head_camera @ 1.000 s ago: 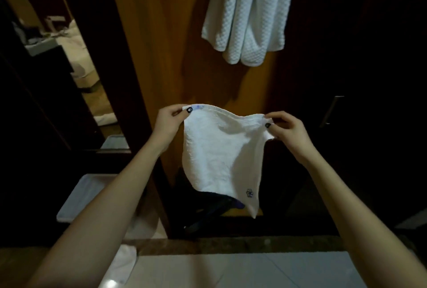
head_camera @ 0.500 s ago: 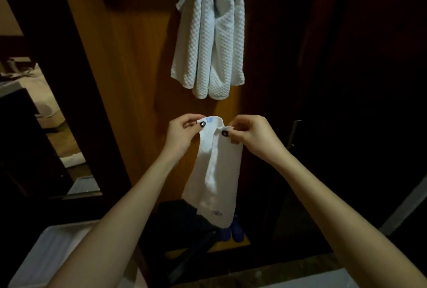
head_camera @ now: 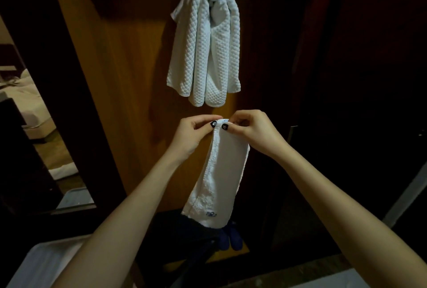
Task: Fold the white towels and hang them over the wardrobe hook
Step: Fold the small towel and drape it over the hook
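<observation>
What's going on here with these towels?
A person is folding a small white towel in front of a wooden wardrobe panel. The left hand and right hand pinch its top corners together, so it hangs down as a narrow doubled strip. Above them, a thicker waffle-textured white towel is already folded and draped on the panel. The hook itself is hidden beneath it.

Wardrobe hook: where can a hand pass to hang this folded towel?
The hook is hidden under the waffle towel: crowded. Bare wood panel lies left of that towel, up to the dark frame; a slim gap lies between its lower edge and the left hand and right hand pinching the folded towel. Right of it is too dark to judge.
</observation>
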Tool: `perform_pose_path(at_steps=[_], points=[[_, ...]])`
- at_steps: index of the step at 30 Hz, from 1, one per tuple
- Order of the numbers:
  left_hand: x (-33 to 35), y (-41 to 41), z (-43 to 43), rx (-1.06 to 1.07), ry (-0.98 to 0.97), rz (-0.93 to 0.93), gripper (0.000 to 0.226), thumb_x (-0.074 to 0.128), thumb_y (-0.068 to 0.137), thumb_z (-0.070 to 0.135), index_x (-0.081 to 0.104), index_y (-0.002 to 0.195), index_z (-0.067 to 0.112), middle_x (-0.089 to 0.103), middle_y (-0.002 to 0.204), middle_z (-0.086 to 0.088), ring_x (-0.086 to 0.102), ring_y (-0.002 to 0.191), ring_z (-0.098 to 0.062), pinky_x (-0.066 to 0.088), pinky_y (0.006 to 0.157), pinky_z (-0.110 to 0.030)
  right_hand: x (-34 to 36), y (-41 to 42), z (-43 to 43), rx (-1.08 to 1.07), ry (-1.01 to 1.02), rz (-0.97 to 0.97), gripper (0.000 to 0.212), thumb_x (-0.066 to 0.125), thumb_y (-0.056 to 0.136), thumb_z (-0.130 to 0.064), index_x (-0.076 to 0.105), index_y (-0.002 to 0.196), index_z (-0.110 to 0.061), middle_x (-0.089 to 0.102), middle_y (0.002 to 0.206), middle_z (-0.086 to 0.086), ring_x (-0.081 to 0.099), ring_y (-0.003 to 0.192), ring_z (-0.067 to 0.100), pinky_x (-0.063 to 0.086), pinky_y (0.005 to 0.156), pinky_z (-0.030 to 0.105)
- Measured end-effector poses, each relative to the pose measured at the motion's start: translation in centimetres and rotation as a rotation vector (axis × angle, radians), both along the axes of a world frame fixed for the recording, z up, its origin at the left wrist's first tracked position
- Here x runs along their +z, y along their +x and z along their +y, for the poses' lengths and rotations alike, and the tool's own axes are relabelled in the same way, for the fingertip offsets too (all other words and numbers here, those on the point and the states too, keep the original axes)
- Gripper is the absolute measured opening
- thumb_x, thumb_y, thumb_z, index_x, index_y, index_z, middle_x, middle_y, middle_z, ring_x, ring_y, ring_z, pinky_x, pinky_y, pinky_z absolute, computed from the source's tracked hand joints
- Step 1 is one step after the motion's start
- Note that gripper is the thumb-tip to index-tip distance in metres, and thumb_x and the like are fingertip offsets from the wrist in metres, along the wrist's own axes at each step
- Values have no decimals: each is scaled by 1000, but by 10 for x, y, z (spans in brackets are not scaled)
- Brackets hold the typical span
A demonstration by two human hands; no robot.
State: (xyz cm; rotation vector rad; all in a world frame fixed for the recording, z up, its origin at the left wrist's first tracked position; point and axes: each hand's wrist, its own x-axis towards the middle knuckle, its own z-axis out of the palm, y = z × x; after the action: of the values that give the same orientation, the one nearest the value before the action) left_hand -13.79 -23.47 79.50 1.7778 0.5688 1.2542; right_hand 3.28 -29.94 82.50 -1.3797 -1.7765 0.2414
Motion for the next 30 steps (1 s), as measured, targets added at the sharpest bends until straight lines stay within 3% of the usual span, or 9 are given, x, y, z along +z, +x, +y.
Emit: perform_pose_path(at_steps=[4,8,12,17,20,23,27,30], points=[[0,0,1,-40,-23,-27,20,57,94,6,70,105,17,73,93,11,67,94,-1,48,77,-11,2,0,5,-40,20,-12,20,69,88,-30,72,79,-12,69,76,2,64,78,15,50,70,37],[0,1,5,-42,-35,-43,23,64,88,3,70,103,19,73,94,8,66,92,0,48,76,-12,3,-2,10,-65,53,-24,20,71,86,-31,72,78,-13,64,67,-7,55,65,0,39,57,16],[2,4,8,-13,-2,-38,24,65,86,-2,68,103,15,71,93,3,65,86,1,49,74,-13,5,-1,14,-104,88,-99,20,71,85,-34,68,74,-18,57,65,-10,51,72,-1,34,59,13],[6,-4,25,60,-47,-118,20,63,89,2,68,102,17,71,100,-2,68,93,-8,53,80,-21,1,18,12,-130,-5,-262,35,71,83,-43,66,74,-10,53,99,-1,38,106,9,30,81,10],[9,-7,34,98,-71,-153,16,63,90,6,68,102,16,71,100,-1,68,93,-8,54,81,-23,1,30,3,-67,-87,-285,33,72,82,-42,63,71,-12,43,132,-5,22,133,8,23,104,24],[10,-9,41,102,-79,-191,16,62,92,9,68,100,21,71,101,0,67,95,-8,53,83,-22,0,35,-3,-11,-187,-300,25,72,82,-42,64,77,-19,39,144,-7,12,142,7,15,109,27],[7,-8,45,88,-97,-213,19,62,92,11,69,98,27,71,102,2,66,99,-11,53,86,-24,-10,30,-3,-18,-241,-290,23,68,84,-45,65,98,-28,43,140,-8,26,131,4,25,105,26],[6,-11,50,117,-104,-228,19,61,92,10,68,98,27,70,102,1,66,98,-11,53,84,-23,-12,27,-2,-106,-171,-299,22,65,88,-39,66,91,-17,60,110,-6,55,101,6,50,89,32]])
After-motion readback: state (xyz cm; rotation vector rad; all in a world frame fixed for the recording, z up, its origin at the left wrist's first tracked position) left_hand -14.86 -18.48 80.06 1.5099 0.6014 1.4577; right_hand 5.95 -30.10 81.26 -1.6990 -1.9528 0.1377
